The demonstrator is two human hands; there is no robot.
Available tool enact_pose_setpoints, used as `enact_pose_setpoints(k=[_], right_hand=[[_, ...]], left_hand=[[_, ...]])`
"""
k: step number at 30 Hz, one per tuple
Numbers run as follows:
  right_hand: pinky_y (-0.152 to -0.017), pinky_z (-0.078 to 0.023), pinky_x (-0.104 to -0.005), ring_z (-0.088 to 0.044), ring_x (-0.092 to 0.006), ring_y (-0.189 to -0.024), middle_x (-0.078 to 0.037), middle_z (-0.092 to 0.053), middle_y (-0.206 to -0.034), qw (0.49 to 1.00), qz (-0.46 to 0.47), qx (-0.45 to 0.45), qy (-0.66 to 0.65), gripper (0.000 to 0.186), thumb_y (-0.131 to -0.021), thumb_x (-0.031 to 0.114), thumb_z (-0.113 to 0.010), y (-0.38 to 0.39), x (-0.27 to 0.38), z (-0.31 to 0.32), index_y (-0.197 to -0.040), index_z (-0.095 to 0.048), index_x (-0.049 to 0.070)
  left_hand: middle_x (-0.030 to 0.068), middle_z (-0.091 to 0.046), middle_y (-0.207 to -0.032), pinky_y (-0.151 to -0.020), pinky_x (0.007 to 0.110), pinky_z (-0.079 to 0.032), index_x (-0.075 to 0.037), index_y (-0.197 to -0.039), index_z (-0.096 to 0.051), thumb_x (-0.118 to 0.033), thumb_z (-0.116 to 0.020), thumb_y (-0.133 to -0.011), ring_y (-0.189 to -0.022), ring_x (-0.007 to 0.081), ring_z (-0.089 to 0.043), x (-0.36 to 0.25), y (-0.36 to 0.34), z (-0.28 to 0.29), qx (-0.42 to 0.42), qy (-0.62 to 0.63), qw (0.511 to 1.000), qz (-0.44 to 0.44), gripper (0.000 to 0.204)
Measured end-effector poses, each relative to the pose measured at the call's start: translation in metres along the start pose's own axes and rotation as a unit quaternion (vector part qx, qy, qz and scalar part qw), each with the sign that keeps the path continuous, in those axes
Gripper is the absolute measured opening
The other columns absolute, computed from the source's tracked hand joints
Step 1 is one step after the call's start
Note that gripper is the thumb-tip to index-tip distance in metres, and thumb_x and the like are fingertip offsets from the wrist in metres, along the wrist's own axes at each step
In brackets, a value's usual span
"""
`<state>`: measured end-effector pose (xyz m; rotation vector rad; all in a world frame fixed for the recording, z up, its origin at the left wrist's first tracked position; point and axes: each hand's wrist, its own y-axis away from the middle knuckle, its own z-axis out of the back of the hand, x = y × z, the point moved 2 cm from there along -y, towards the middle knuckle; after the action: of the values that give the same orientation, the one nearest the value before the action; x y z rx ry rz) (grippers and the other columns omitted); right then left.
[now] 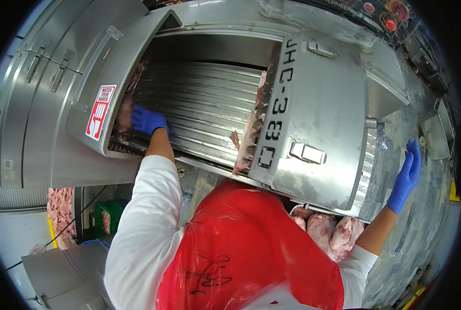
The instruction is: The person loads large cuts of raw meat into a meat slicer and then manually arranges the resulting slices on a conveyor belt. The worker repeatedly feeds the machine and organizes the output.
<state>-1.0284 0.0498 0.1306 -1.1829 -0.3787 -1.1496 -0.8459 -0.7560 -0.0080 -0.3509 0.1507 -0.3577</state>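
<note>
My left hand (pixel 148 120), in a blue glove, reaches into the opening of a large stainless steel meat-processing machine (pixel 318 113). Its fingers lie stretched out against a piece of meat (pixel 125 111) at the left end of the ribbed metal bed (pixel 199 98); part of that meat is hidden under the steel hood. At the bed's right end, a pale strip of meat (pixel 248 137) lies along a row of dark teeth (pixel 263 119). A small scrap (pixel 234 139) sits just left of it. My right hand (pixel 406 173), also blue-gloved, is held out beyond the machine's right end, fingers extended and holding nothing.
Large pieces of raw meat (pixel 323 232) sit below the machine's front right edge. Meat trimmings (pixel 62 214) and a green crate (pixel 109 217) are at lower left. Red buttons (pixel 390 24) show at upper right, and a steel cart (pixel 438 129) stands far right.
</note>
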Motion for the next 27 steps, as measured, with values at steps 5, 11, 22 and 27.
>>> enact_pose_setpoints(k=[5,11,22,27], right_hand=[[-0.115,-0.043,-0.037,-0.057,-0.0232,-0.132,-0.016,-0.061,-0.141,0.998,0.033,0.038,-0.039,0.038,-0.111,0.013,-0.045,-0.049,0.041,-0.023,-0.144,-0.055,-0.002],[-0.105,-0.048,-0.0335,-0.065,-0.0206,-0.12,-0.011,-0.069,-0.129,0.973,0.192,0.127,0.022,0.03,-0.102,0.012,-0.063,-0.102,0.138,-0.118,-0.131,-0.067,0.004],[-0.083,-0.051,-0.0536,-0.064,-0.0447,-0.091,-0.026,-0.066,-0.093,0.863,0.415,0.074,0.278,0.019,-0.099,0.016,-0.052,-0.252,0.181,-0.282,-0.094,-0.062,0.001],[-0.091,-0.051,-0.0457,-0.066,-0.0386,-0.105,-0.021,-0.07,-0.11,0.898,0.289,0.191,0.273,0.031,-0.103,0.027,-0.054,-0.239,0.181,-0.274,-0.117,-0.064,0.001]], left_hand=[[0.0248,-0.039,-0.159,-0.12,0.06,-0.027,-0.005,-0.151,-0.045,-0.035,-0.054,-0.097,-0.147,0.0477,-0.034,-0.054,0.067,-0.032,0.057,0.143,0.976,-0.152,0.063],[0.0209,-0.04,-0.161,-0.123,0.058,-0.022,-0.009,-0.152,-0.048,-0.038,-0.048,-0.103,-0.149,0.042,-0.034,-0.059,0.13,-0.028,0.082,0.131,0.949,-0.276,0.057],[0.0217,-0.05,-0.152,-0.122,0.056,-0.024,-0.005,-0.142,-0.058,-0.034,-0.057,-0.1,-0.144,0.0405,-0.041,-0.069,0.133,-0.019,0.065,0.247,0.927,-0.275,0.05],[0.018,-0.058,-0.145,-0.117,0.044,-0.038,-0.005,-0.139,-0.06,-0.019,-0.066,-0.098,-0.136,0.0344,-0.053,-0.052,0.136,-0.007,0.109,0.46,0.842,-0.259,0.044]])
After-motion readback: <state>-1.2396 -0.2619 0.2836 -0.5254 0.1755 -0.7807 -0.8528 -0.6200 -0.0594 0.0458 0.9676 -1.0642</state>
